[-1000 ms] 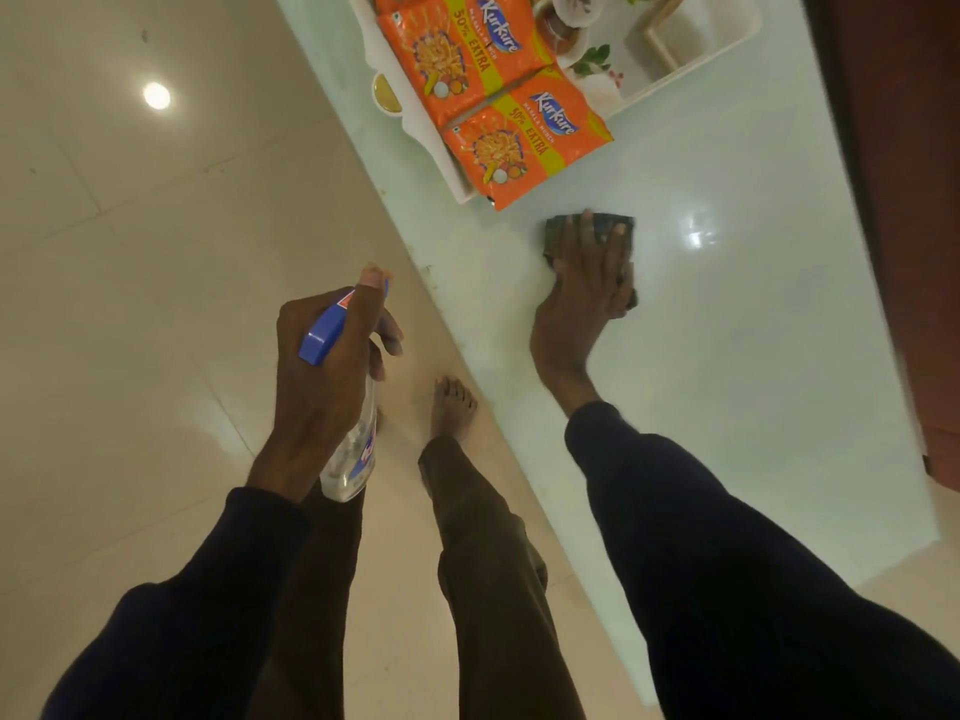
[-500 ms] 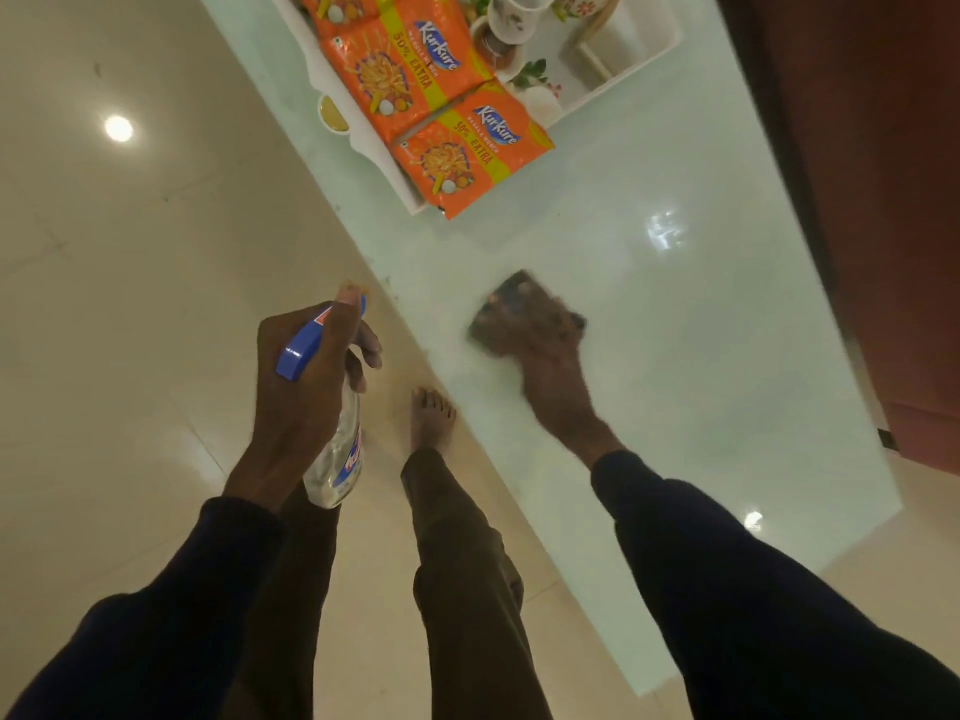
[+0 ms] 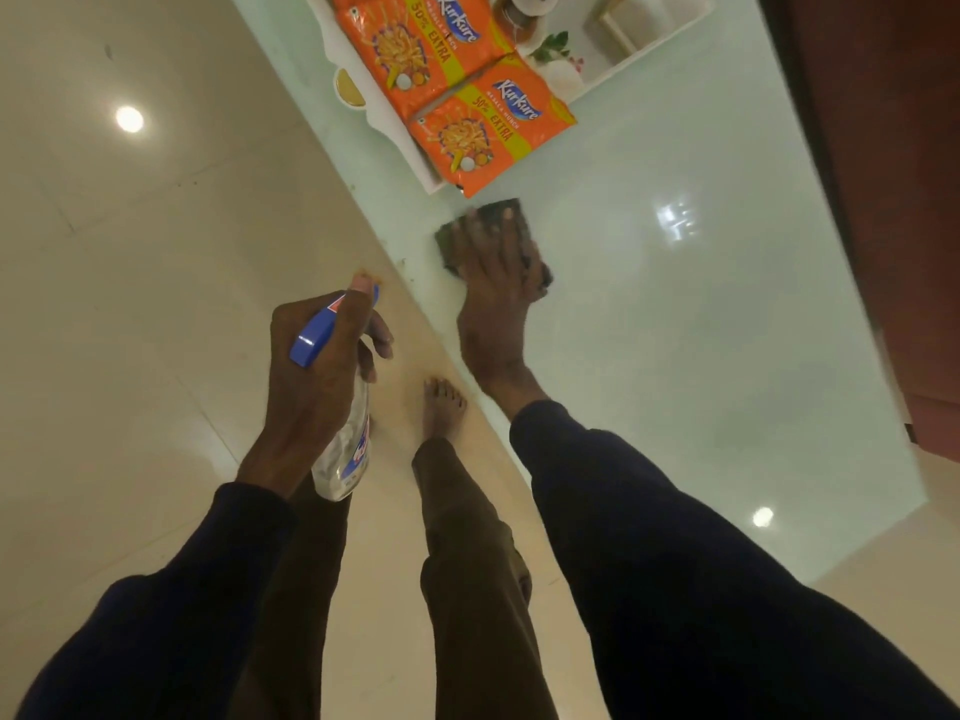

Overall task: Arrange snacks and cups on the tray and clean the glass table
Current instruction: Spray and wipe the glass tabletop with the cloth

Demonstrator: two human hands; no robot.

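Since half a second ago the right hand and its cloth have swept from the desk's near edge up to just below the tray; the left hand has barely shifted.

The left hand (image 3: 322,376) is curled round the neck of a bottle (image 3: 345,449), thumb along its blue sprayer, and holds it over the floor (image 3: 130,304), off the desk and not aimed at it. The tray (image 3: 387,122) sits at the far end of the desk (image 3: 675,356), with two orange packets (image 3: 483,137) lying on it; the nearer one overhangs the tray's corner. Cups seem to stand behind them, but the frame's top edge cuts them off. Just beside that overhanging packet, the right hand (image 3: 493,288) presses the dark cloth (image 3: 493,213) flat on the glass, fingers straight and spread over it.

The arranging looks done, so the step in hand is probably the wiping. The strip along the near edge is being covered; the broad glass to the right seems the part left. The next stroke likely calls for drawing the cloth back or rightward with even pressure, stopping short of the packet so it is not nudged. A fresh spray would need the bottle brought over the glass first.
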